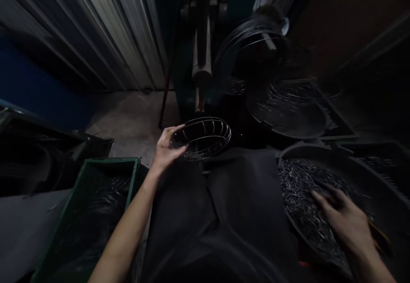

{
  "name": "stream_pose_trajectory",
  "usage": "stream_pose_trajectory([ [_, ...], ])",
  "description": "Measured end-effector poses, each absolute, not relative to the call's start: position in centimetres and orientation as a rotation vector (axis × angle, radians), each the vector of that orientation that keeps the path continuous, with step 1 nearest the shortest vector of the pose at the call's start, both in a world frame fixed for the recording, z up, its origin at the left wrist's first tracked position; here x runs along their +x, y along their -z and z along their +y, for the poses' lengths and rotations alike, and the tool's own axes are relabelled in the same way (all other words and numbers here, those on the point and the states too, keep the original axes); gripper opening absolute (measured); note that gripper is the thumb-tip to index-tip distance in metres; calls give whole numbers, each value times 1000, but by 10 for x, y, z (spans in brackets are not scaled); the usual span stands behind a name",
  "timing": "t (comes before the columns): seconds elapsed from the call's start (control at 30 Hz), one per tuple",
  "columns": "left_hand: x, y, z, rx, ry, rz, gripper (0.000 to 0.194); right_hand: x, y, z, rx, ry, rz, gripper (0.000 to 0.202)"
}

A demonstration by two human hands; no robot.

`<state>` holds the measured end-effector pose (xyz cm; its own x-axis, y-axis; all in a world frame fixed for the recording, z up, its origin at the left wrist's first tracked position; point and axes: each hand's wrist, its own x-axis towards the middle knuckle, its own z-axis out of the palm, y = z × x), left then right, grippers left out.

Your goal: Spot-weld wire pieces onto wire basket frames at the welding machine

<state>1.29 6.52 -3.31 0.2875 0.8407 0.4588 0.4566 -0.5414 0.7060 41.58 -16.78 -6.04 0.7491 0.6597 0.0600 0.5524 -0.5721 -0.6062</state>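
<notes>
My left hand (169, 147) is closed on the left side of a round wire frame (208, 140), two wire rings joined by several short curved wires. The frame is tilted above my lap, just in front of the machine's metal arm (201, 67). Off to the right, my right hand (346, 217) is over the short metal wire pieces (309, 202) heaped in a wide dark pan (339, 153). Its fingers point down at the pieces. They are smeared and in shadow, so I cannot tell whether anything is between them.
At my left stands a green crate (110, 161) with wire parts inside. Behind the right pan sits another round pan (297, 125) with wire rings on it. A coil of wire (250, 31) hangs at the back. A yellow-handled tool (379, 234) lies by my right wrist.
</notes>
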Motion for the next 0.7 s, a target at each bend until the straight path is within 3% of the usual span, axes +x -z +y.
stream_pose_trajectory([
  [0.27,31,20,59,2218,-1046,1152,54,328,87,-116,-1837,-378,-1589,34],
  [0.5,42,13,62,2412,-837,1094,61,272,3,-34,-1425,-620,-1680,19],
  [0.57,43,10,61,2457,-802,1076,62,261,-7,-8,-1353,-496,-1855,20],
  [0.7,38,7,61,2425,-820,1074,63,257,0,18,-1309,77,-2285,29],
])
